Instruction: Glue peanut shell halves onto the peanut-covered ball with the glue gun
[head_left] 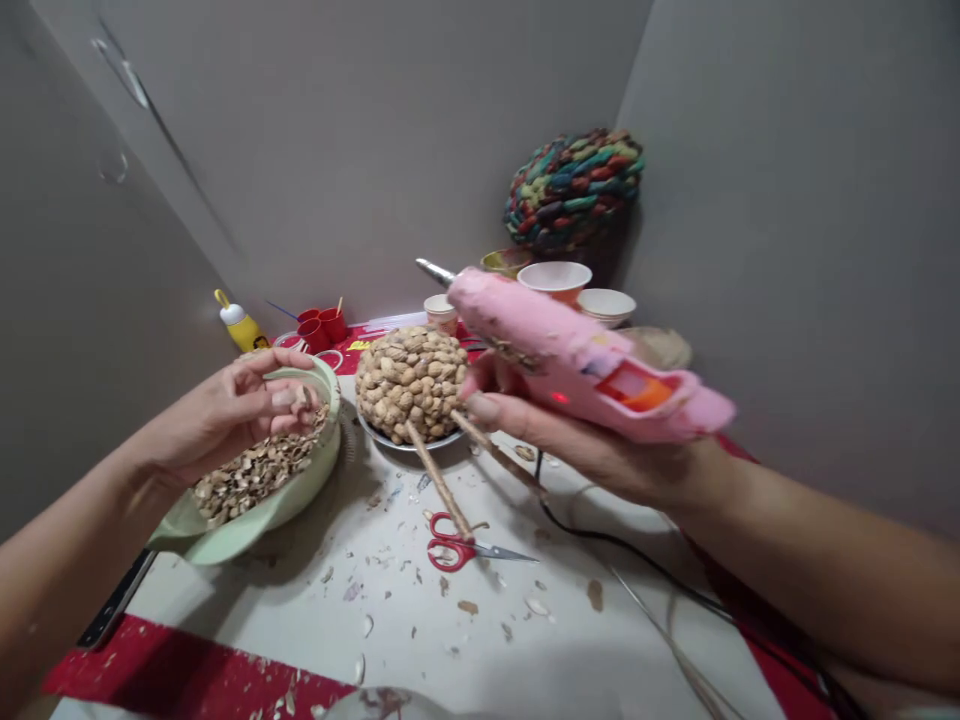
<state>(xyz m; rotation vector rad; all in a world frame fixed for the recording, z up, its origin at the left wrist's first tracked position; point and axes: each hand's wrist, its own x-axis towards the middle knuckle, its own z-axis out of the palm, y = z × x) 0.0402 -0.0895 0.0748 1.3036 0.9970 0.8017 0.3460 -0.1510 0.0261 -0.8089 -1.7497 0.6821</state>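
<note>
My right hand (525,415) grips a pink hot glue gun (540,330) with a small red light lit; its metal nozzle points up and to the left. Between thumb and fingers of my left hand (240,405) is a piece of peanut shell (304,398), held above a pale green bowl (326,450) of broken shells (259,470). In the middle sits a dome covered in peanut shells (412,380), resting on a metal plate (401,445). Two brown sticks lean out from it, one stick (435,475) to the front and another stick (502,455) toward the right.
Red-handled scissors (450,545) lie near the front stick. Shell crumbs dot the white table (420,630). A black cord (600,537) runs right. Behind are red cups (322,328), a yellow bottle (240,325), white bowls (555,275) and a multicoloured ball (576,190).
</note>
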